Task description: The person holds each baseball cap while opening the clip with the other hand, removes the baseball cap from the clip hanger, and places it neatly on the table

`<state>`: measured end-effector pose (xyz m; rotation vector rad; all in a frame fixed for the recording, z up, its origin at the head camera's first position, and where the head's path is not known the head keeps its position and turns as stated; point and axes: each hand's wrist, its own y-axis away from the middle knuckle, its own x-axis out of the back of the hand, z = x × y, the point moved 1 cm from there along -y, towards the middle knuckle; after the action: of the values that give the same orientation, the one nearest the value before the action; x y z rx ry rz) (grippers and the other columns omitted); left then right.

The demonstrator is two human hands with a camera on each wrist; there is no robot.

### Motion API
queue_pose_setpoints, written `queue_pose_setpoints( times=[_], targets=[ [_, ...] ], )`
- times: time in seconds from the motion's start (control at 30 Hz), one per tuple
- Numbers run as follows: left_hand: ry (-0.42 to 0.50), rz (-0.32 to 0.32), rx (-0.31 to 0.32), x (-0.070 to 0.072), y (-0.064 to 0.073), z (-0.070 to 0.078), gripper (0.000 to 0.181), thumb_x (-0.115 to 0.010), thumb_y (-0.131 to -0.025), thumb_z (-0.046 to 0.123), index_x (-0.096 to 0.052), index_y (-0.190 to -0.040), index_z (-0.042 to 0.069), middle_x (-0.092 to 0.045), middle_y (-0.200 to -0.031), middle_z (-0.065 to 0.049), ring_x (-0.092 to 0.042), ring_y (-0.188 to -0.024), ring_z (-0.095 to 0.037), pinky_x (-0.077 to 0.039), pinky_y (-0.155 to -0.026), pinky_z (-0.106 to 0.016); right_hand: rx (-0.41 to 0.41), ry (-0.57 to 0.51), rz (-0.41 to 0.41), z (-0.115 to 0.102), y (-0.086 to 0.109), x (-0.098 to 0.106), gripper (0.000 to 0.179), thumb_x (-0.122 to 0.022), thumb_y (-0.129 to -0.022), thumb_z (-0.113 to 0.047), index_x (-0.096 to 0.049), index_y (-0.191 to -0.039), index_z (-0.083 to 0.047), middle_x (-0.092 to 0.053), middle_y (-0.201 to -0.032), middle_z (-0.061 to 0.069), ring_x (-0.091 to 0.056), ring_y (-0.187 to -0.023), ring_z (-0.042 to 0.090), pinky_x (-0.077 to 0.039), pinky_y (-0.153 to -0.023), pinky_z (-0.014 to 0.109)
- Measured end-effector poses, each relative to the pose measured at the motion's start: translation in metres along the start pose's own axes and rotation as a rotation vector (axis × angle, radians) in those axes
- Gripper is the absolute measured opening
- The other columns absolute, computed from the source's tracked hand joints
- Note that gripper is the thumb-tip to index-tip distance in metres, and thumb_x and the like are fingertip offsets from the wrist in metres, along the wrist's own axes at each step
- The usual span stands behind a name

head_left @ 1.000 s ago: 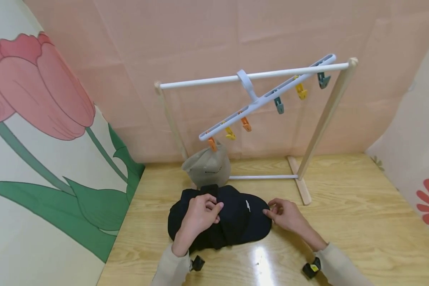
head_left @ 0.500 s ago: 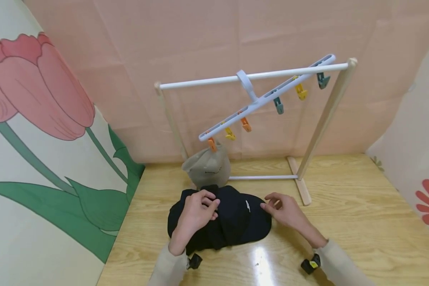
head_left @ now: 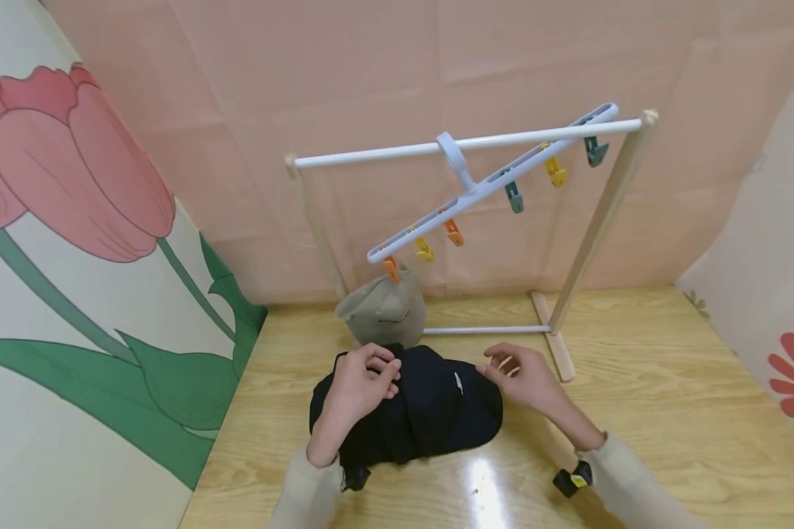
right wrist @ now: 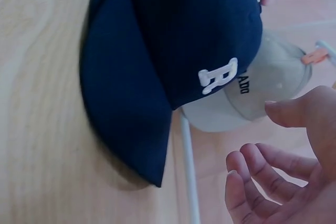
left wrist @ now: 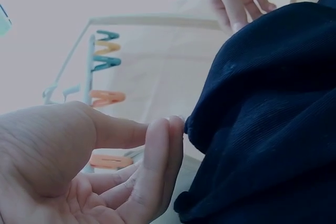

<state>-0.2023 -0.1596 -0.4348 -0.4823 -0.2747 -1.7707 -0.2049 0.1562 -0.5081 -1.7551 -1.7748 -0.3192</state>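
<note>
A navy baseball cap with a white letter R lies on the table, its brim to the right. Dark fabric continues to its left; whether it is a second cap, I cannot tell. My left hand hovers at the cap's crown, thumb and fingers loosely bent. In the left wrist view its fingertips come right up to the cap's edge, with no fabric visibly between them. Just off the brim, my right hand has its fingers spread and relaxed, holding nothing, as the right wrist view shows.
Behind, a wood-and-white rack carries a pale blue hanger with several coloured clips. An orange clip at the hanger's low end holds a beige cap. A patterned wall borders the table on the left.
My left hand has shifted slightly up and left over the dark cap. My right hand has drawn away from the brim, moving up. The cap has stayed about where it was.
</note>
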Motion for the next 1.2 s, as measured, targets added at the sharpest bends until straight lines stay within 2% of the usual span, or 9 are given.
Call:
queue_pose_setpoints(
  times=[0.13, 0.37, 0.53, 0.67, 0.87, 1.2],
  targets=[
    [-0.024, 0.002, -0.013, 0.003, -0.001, 0.003, 0.013, -0.075, -0.102, 0.016, -0.073, -0.109, 0.006, -0.08, -0.088, -0.003, -0.074, -0.066, -0.012, -0.062, -0.064, -0.027, 0.03, -0.017, 0.022, -0.007, -0.003, 0.0, 0.02, -0.085, -0.093, -0.02, -0.078, -0.107, -0.007, -0.073, -0.086, 0.002, -0.07, -0.073, 0.015, -0.058, -0.066, 0.026],
    [-0.041, 0.013, -0.049, 0.007, -0.004, 0.006, 0.018, -0.074, -0.102, 0.014, -0.071, -0.113, 0.001, -0.079, -0.096, -0.009, -0.076, -0.075, -0.015, -0.062, -0.069, -0.028, 0.058, -0.053, 0.059, -0.015, -0.007, -0.001, 0.024, -0.085, -0.093, -0.018, -0.078, -0.112, -0.005, -0.077, -0.093, 0.005, -0.073, -0.08, 0.016, -0.062, -0.07, 0.031],
    [-0.089, 0.035, -0.048, 0.011, -0.007, 0.008, 0.018, -0.074, -0.102, 0.018, -0.072, -0.115, 0.005, -0.079, -0.101, -0.006, -0.077, -0.083, -0.016, -0.063, -0.077, -0.033, 0.07, -0.086, 0.055, -0.024, -0.012, -0.002, 0.022, -0.085, -0.093, -0.016, -0.078, -0.112, -0.007, -0.077, -0.094, 0.006, -0.075, -0.083, 0.018, -0.061, -0.071, 0.029],
    [-0.115, 0.06, -0.073, 0.014, -0.009, 0.008, 0.016, -0.074, -0.101, 0.015, -0.072, -0.115, 0.008, -0.079, -0.103, -0.006, -0.077, -0.087, -0.019, -0.064, -0.081, -0.036, 0.077, -0.102, 0.059, -0.032, -0.016, -0.003, 0.024, -0.084, -0.094, -0.018, -0.077, -0.114, -0.007, -0.078, -0.097, 0.007, -0.075, -0.084, 0.018, -0.062, -0.073, 0.029],
    [-0.099, 0.09, -0.107, 0.019, -0.012, 0.009, 0.019, -0.075, -0.1, 0.013, -0.071, -0.117, 0.006, -0.08, -0.104, -0.009, -0.076, -0.088, -0.022, -0.063, -0.081, -0.036, 0.118, -0.098, 0.074, -0.042, -0.023, -0.002, 0.03, -0.084, -0.095, -0.019, -0.076, -0.12, -0.004, -0.079, -0.104, 0.009, -0.077, -0.089, 0.021, -0.063, -0.076, 0.03],
    [-0.112, 0.141, -0.124, 0.023, -0.018, 0.011, 0.023, -0.075, -0.101, 0.016, -0.07, -0.121, 0.007, -0.08, -0.107, -0.007, -0.078, -0.091, -0.021, -0.063, -0.084, -0.043, 0.174, -0.125, 0.104, -0.058, -0.038, 0.006, 0.031, -0.084, -0.094, -0.016, -0.076, -0.122, -0.005, -0.079, -0.108, 0.012, -0.077, -0.093, 0.025, -0.063, -0.079, 0.03]
  ],
)
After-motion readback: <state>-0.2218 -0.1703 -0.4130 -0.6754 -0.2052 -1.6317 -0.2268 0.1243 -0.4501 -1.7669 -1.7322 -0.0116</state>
